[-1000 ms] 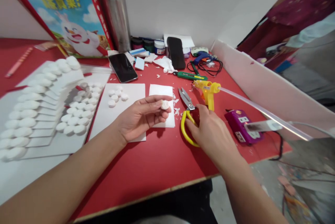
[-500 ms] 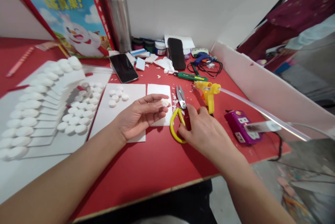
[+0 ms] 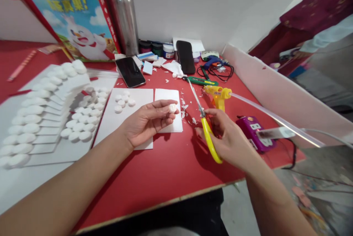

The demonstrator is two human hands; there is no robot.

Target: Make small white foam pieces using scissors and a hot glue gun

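Between the thumb and fingers of my left hand [image 3: 151,121] is a small white foam piece [image 3: 172,108], roundish with an uneven face. That hand is above the edge of a folded white sheet [image 3: 167,95]. My right hand [image 3: 227,133] grips yellow-handled scissors [image 3: 210,141], raised on edge with the blades pointing away from me. White scraps [image 3: 185,106] lie scattered by the blades. Left of my left hand, several white foam discs [image 3: 125,99] rest on a white board [image 3: 110,127].
A stepped white model with round foam pieces [image 3: 33,109] fills the left side. At the back are two phones [image 3: 130,72], a steel flask [image 3: 124,22] and a green-handled tool [image 3: 202,81]. On the right sit a yellow glue gun [image 3: 219,94] and a purple power block [image 3: 255,133]. Another person [image 3: 317,18] stands beyond the partition.
My right hand has picked the scissors up off the table and turned them on edge, moving them slightly right. My left hand stays in place with the foam piece, which is turned a little.
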